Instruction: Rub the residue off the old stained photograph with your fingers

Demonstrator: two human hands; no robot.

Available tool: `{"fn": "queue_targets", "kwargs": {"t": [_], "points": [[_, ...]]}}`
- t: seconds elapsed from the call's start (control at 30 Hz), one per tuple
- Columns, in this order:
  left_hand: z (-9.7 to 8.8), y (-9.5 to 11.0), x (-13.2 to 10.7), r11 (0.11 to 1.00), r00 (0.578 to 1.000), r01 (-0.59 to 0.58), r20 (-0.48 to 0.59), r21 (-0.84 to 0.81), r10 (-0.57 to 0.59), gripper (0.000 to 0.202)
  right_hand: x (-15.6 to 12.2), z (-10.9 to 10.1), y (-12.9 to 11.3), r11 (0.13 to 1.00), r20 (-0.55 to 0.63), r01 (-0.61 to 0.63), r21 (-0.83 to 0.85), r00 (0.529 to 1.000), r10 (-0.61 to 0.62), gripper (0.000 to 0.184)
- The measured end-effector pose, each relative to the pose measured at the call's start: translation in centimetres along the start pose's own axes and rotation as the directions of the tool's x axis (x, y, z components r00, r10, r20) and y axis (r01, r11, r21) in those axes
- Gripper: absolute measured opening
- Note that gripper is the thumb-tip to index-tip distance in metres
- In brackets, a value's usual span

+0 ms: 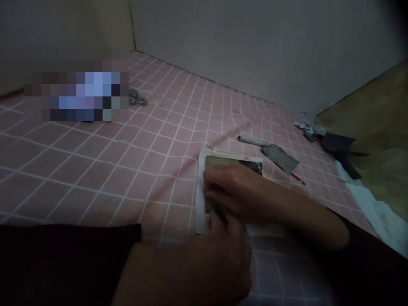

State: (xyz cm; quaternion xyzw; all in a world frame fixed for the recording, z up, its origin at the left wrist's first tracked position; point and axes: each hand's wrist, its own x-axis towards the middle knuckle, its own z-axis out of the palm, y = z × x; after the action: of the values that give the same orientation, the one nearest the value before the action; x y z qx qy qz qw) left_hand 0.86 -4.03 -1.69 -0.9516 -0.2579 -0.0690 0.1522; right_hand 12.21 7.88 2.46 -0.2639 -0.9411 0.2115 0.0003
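Photo print (234, 161) lying on pink grid cloth (95, 170) — right hand (234, 189) curling over it, pressing, seemingly keeping it flat | left hand (223, 259) gathering at its lower edge — grip hidden, cannot tell

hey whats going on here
A person has both bare hands on a picture print with a white border, which lies on a pink grid-patterned cloth. The right hand lies across the print, and the left hand is at its lower edge. A grey flat-bladed tool lies just beyond.
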Motion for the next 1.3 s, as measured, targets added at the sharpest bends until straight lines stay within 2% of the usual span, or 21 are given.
{"fn": "queue_targets", "kwargs": {"t": [0.1,0.13,0.17,0.27,0.3,0.33,0.47,0.5,0.6,0.63,0.67,0.8,0.83,1.0,1.03,1.17,1.2,1.3], "points": [[0.0,0.0,-0.1,0.999,1.0,0.01,0.014,-0.03,-0.01,0.041,0.5,0.0,0.5,0.997,-0.179,-0.059,-0.048,0.983,0.049,0.021],[0.0,0.0,-0.1,0.999,1.0,0.015,0.013,-0.035,-0.014,0.041,0.5,0.0,0.5,0.997,-0.205,-0.063,-0.052,0.977,0.051,0.021],[0.0,0.0,0.0,0.999,1.0,0.018,0.01,-0.037,-0.017,0.041,0.5,0.0,0.4,0.997,-0.187,-0.054,-0.048,0.981,0.044,0.021],[0.0,0.0,0.0,1.0,1.0,0.007,-0.01,-0.02,-0.007,0.041,0.1,0.0,0.0,1.0,0.009,0.002,0.001,1.0,-0.002,0.021],[0.0,0.0,0.0,1.0,1.0,0.002,-0.01,-0.02,-0.002,0.04,0.1,0.0,-0.1,1.0,0.048,0.007,0.009,0.999,-0.007,0.021],[0.0,0.0,0.0,1.0,1.0,0.0,-0.005,-0.025,0.0,0.04,0.1,0.0,-0.1,1.0,0.037,-0.001,0.004,0.999,0.001,0.021],[0.0,0.0,-0.1,0.999,1.0,0.022,-0.002,-0.033,-0.022,0.041,0.3,0.0,0.4,0.996,-0.198,-0.073,-0.048,0.978,0.062,0.019],[0.0,0.0,0.0,0.999,1.0,0.025,-0.006,-0.03,-0.025,0.041,0.3,0.0,0.4,0.997,-0.185,-0.063,-0.037,0.981,0.055,0.018],[0.0,0.0,0.0,1.0,1.0,0.007,-0.007,-0.026,-0.007,0.042,0.0,-0.1,0.1,0.999,0.016,0.017,0.029,1.0,-0.017,0.018],[0.0,0.0,0.0,1.0,1.0,0.003,-0.005,-0.024,-0.003,0.042,-0.1,-0.1,0.1,0.999,0.056,0.031,0.04,0.998,-0.033,0.018],[0.0,0.0,0.0,1.0,1.0,0.0,-0.005,-0.021,0.0,0.041,-0.1,-0.1,0.1,0.999,0.049,0.031,0.036,0.998,-0.032,0.018],[0.2,0.0,0.0,0.999,1.0,0.011,-0.012,-0.032,-0.011,0.04,0.4,0.0,0.8,0.999,-0.174,-0.029,-0.024,0.984,0.024,0.015],[0.3,-0.1,0.0,0.999,1.0,0.01,-0.015,-0.046,-0.011,0.04,0.4,0.0,0.8,0.999,-0.186,-0.03,-0.029,0.982,0.024,0.015],[0.4,-0.1,0.1,0.998,1.0,0.008,-0.028,-0.061,-0.009,0.038,0.0,-0.3,0.1,0.999,0.054,0.035,-0.011,0.998,-0.034,0.018],[0.5,0.0,0.1,0.998,0.999,0.017,-0.031,-0.054,-0.019,0.038,0.1,-0.2,0.1,0.999,0.04,0.033,-0.02,0.999,-0.033,0.018],[0.8,0.2,-0.1,0.998,0.998,0.025,-0.048,-0.066,-0.028,0.041,0.5,0.1,0.9,0.996,-0.204,-0.048,-0.078,0.978,0.031,0.016],[0.8,0.2,-0.1,0.997,0.998,0.023,-0.053,-0.071,-0.027,0.041,0.4,0.1,1.0,0.996,-0.204,-0.042,-0.072,0.979,0.026,0.016],[0.8,0.1,-0.1,0.998,0.998,-0.014,-0.069,-0.061,0.009,0.039,-0.1,-0.3,0.7,0.999,0.004,0.032,-0.007,0.999,-0.032,0.019]]}}
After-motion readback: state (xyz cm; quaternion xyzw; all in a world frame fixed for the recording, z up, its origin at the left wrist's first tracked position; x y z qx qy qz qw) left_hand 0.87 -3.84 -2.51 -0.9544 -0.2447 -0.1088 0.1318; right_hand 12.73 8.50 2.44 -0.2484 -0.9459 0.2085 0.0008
